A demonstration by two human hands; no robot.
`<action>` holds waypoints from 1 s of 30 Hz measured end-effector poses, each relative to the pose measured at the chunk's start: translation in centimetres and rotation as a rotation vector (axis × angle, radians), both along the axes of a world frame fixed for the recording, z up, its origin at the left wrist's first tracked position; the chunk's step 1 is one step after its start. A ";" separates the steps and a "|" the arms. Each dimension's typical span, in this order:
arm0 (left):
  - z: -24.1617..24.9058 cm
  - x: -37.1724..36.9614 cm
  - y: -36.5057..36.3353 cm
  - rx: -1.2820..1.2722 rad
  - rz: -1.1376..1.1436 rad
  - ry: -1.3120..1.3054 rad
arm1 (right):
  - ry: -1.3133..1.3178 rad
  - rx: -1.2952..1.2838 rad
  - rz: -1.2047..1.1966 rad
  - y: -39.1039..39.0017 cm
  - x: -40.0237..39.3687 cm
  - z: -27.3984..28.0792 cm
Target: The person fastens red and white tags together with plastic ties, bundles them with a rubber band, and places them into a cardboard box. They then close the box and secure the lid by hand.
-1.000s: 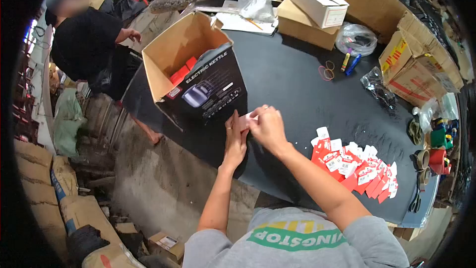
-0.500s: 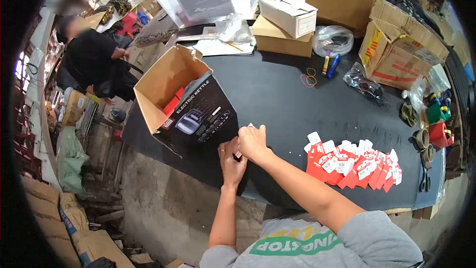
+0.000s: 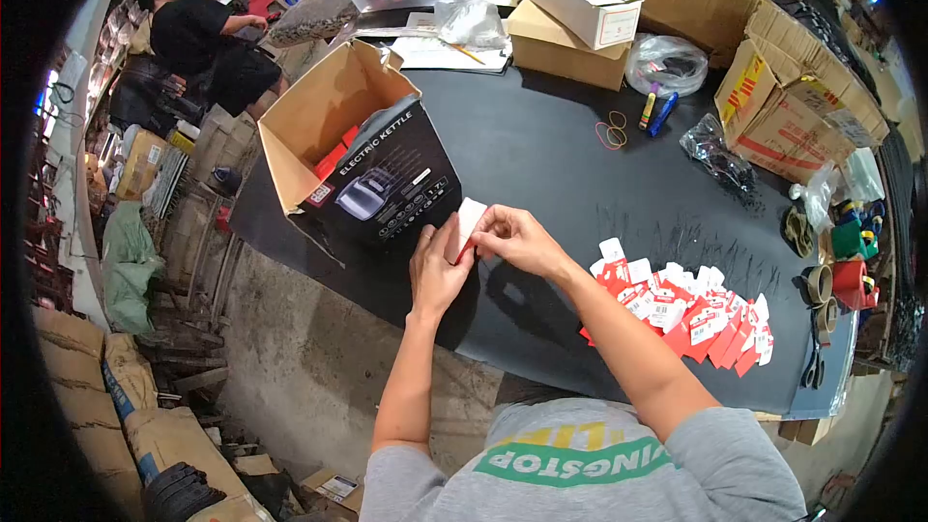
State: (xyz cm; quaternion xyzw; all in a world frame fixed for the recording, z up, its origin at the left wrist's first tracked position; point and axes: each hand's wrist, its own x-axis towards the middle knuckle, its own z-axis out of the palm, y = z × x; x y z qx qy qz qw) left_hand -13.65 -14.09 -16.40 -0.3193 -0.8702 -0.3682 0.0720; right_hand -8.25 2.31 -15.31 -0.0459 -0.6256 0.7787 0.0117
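Fingers (image 3: 483, 225) of both raised hands pinch one tag (image 3: 468, 220).

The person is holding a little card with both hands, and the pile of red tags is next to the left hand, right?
Not quite. The head view shows both hands on the card, but the red tags lie beside the right hand, not the left hand.

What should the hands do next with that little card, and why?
Probably drop the card into the open kettle box. Both the left hand and right hand pinch it right beside that box, which already holds red cards like it.
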 end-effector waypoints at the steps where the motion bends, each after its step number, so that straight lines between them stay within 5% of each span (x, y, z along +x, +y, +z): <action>1: 0.2 0.1 0.2 -0.002 0.022 0.008 | 0.020 0.106 -0.005 0.2 0.6 1.0; 9: 0.2 1.7 1.8 0.294 0.056 -0.091 | 0.253 0.964 -0.102 3.8 3.2 2.0; 11: 1.1 2.7 2.0 0.362 0.044 -0.212 | 0.234 0.954 -0.071 4.8 3.2 2.5; 13: 1.1 3.2 2.3 0.400 0.047 -0.220 | 0.551 0.503 -0.060 5.0 3.5 2.8; 15: 1.0 3.8 2.6 0.456 0.072 -0.319 | 0.557 0.493 -0.045 4.9 4.6 3.4; 17: 1.0 4.1 3.1 0.606 0.065 -0.380 | 0.195 0.469 -0.015 4.9 6.4 5.6; 23: 1.1 4.2 3.4 0.928 0.003 -0.622 | 0.009 0.258 0.006 6.9 8.3 5.5; 25: 1.4 4.5 3.3 1.038 -0.004 -0.901 | 0.079 0.170 0.093 7.1 8.7 5.5; 27: 1.3 4.8 3.4 1.051 -0.026 -0.958 | 0.237 0.278 0.125 7.3 8.4 4.2; 30: 1.7 5.4 3.6 1.082 -0.076 -1.062 | 0.450 0.079 0.122 7.4 8.1 4.1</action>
